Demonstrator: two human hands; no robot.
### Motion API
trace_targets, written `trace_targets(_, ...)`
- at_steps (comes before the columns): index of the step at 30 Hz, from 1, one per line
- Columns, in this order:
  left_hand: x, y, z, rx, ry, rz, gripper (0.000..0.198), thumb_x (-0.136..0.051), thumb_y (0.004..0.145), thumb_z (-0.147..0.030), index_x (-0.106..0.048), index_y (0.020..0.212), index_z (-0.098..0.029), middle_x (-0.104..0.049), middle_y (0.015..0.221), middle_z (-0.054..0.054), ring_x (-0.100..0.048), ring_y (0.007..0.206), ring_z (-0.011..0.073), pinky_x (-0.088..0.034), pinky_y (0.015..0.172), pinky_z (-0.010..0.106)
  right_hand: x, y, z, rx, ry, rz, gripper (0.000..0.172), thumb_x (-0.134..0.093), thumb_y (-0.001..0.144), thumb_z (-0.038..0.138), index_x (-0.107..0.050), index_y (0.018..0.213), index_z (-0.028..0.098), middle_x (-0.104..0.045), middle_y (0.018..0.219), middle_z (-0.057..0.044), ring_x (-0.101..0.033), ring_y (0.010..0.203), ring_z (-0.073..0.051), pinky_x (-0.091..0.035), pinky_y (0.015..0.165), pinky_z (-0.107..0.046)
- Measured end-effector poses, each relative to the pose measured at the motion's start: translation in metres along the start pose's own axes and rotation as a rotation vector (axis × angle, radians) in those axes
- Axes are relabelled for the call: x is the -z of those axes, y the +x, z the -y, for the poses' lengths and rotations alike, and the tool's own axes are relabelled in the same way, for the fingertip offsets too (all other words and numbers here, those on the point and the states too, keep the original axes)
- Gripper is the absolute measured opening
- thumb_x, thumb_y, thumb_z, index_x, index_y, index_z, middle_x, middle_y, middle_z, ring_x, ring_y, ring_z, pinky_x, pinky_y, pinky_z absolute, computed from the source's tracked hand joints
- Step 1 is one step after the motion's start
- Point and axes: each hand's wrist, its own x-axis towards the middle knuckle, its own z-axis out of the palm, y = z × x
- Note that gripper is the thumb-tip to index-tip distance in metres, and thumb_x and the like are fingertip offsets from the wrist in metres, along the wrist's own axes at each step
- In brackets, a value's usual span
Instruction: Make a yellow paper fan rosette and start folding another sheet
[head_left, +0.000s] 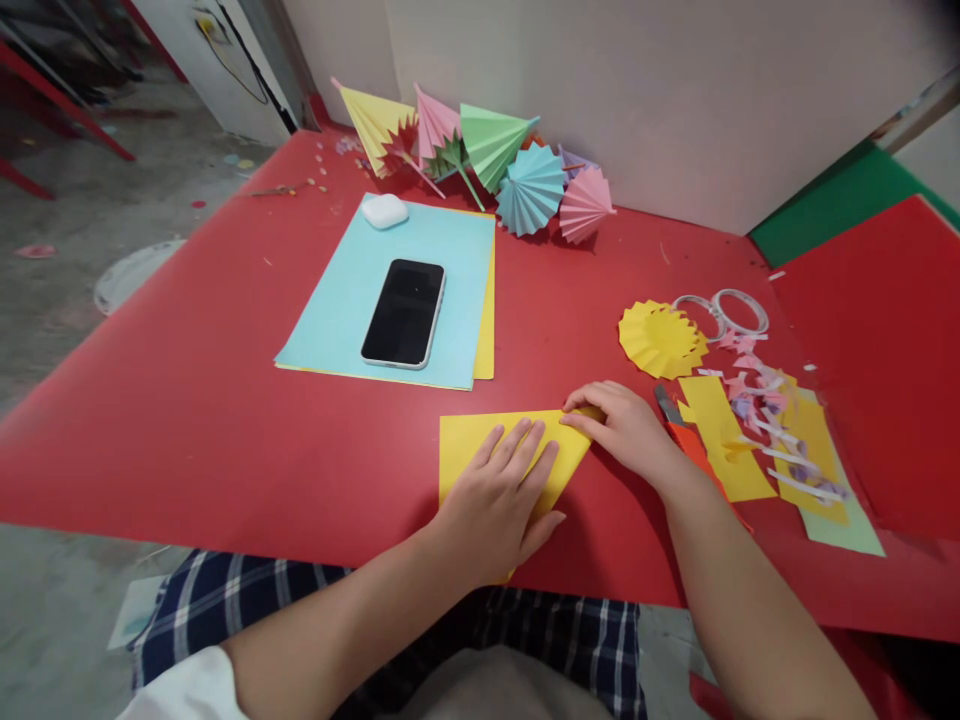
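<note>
A sheet of yellow paper (463, 440) lies near the front edge of the red table, its right side folded over at a slant. My left hand (499, 495) rests flat on the paper with its fingers stretched out. At the sheet's upper right corner, my right hand (619, 430) pinches the folded paper between thumb and fingers. Just right of that hand are an orange-handled cutter (694, 445), partly hidden by my forearm, and a cut yellow strip (727, 435). Beyond it sits a pleated yellow paper disc (661, 340).
A phone (405, 312) and a white case (385, 211) lie on light-blue sheets (322, 330). Several folded paper umbrellas (491, 140) stand along the wall. At right are tape rolls (740, 312), paper scraps (806, 460) and a large red sheet (885, 370).
</note>
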Motion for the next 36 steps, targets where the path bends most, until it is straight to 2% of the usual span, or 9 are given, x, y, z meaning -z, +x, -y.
trace_targets(11,0.0001,0.0,-0.0001,0.001,0.023,0.0,0.06,-0.027,0.089,-0.048,-0.026,0.136,-0.011,-0.023,0.145,0.014,-0.015,0.135,0.0284,-0.017,0.109,0.045,-0.0002,-0.0009,0.0005,0.016,-0.014,-0.012,0.01,-0.054,0.082,0.033,-0.057,0.081,0.024,-0.064,0.082,0.001,-0.052,0.078,-0.016,-0.039,0.071,-0.03)
trace_targets(25,0.0015,0.0004,-0.0004,0.004,0.021,0.002,0.058,-0.028,0.089,-0.046,-0.026,0.136,-0.011,-0.024,0.145,0.014,-0.016,0.135,0.0282,-0.018,0.109,0.044,0.0019,0.0,-0.0007,-0.005,-0.142,0.002,0.016,-0.054,0.081,0.039,-0.053,0.082,0.023,-0.063,0.083,0.0,-0.051,0.077,-0.018,-0.032,0.073,-0.033)
trace_targets(36,0.0009,0.0003,-0.0005,0.005,0.026,-0.015,0.058,-0.029,0.089,-0.046,-0.025,0.136,-0.012,-0.025,0.144,0.014,-0.017,0.135,0.0275,-0.019,0.109,0.044,0.0022,0.0004,-0.0028,-0.014,-0.183,-0.04,0.016,-0.052,0.082,0.038,-0.053,0.077,0.022,-0.061,0.072,0.0,-0.05,0.069,-0.017,-0.032,0.071,-0.033)
